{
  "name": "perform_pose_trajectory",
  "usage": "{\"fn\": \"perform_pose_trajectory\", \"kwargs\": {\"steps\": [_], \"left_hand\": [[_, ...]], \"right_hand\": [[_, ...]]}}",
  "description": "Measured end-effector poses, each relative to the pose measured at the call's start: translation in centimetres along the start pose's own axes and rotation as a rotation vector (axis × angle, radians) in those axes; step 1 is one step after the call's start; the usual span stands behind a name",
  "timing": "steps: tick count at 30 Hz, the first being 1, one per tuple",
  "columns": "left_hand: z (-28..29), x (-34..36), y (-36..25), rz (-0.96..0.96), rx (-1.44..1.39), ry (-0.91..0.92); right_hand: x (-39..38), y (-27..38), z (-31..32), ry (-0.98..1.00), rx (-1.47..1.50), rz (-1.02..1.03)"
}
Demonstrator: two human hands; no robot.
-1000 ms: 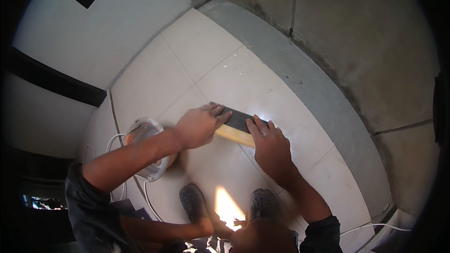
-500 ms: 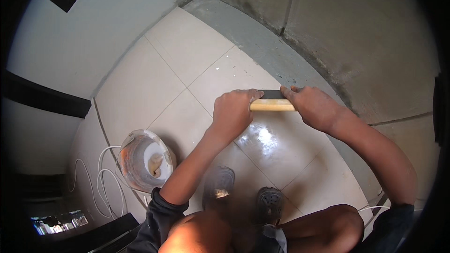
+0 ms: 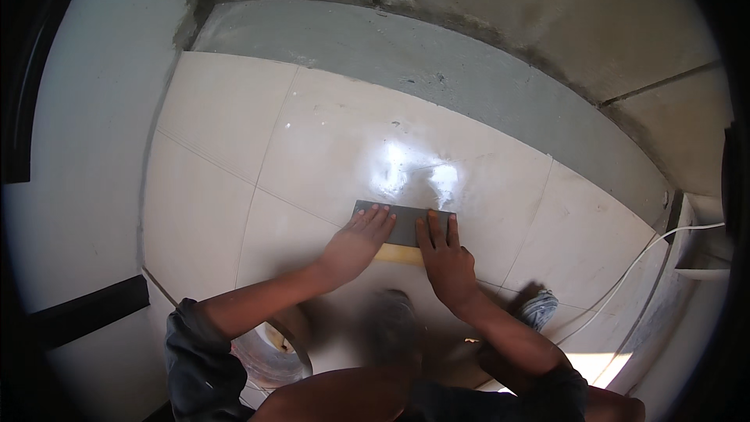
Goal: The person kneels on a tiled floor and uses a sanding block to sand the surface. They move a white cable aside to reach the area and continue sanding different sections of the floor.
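A flat tool with a dark grey face [image 3: 408, 225] and a pale yellow edge [image 3: 399, 255] lies level just below a glossy patch of light on the beige tiled floor [image 3: 211, 101]. My left hand [image 3: 353, 245] holds its left part, fingers laid over the dark face. My right hand [image 3: 449, 262] grips the right part, fingertips also on top. Both thumbs are mostly hidden. Below my left forearm stands a plastic bucket [image 3: 262, 363] with pale material inside, partly hidden by my arm and leg.
A grey strip [image 3: 406, 55] borders the tiles along a concrete wall [image 3: 508, 8]. A white wall [image 3: 94, 148] with dark trim [image 3: 86, 312] is at the left. A white cable [image 3: 625, 273] crosses the right side. A crumpled bluish item [image 3: 539, 309] lies near my right forearm.
My view has swung round. The tool, raised in both hands half a second ago with its yellow edge toward me, is now lower in the picture, dark face up, against or close to the floor.
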State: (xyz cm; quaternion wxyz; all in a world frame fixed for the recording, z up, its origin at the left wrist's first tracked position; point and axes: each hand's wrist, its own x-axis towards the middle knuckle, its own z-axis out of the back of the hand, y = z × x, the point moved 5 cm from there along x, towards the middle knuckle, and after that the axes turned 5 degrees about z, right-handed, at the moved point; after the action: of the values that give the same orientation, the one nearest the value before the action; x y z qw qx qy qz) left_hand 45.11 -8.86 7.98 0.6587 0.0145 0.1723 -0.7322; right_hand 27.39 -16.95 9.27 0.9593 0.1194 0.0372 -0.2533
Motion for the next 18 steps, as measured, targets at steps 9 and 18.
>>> {"fn": "perform_pose_trajectory", "kwargs": {"steps": [9, 18], "left_hand": [[0.9, 2.8, 4.6, 0.037, -0.097, -0.005], [2.8, 1.9, 6.4, 0.061, -0.113, 0.079]], "right_hand": [[4.1, 0.3, -0.5, -0.107, 0.168, -0.158], [5.5, 2.5, -0.5, -0.135, 0.221, -0.21]]}}
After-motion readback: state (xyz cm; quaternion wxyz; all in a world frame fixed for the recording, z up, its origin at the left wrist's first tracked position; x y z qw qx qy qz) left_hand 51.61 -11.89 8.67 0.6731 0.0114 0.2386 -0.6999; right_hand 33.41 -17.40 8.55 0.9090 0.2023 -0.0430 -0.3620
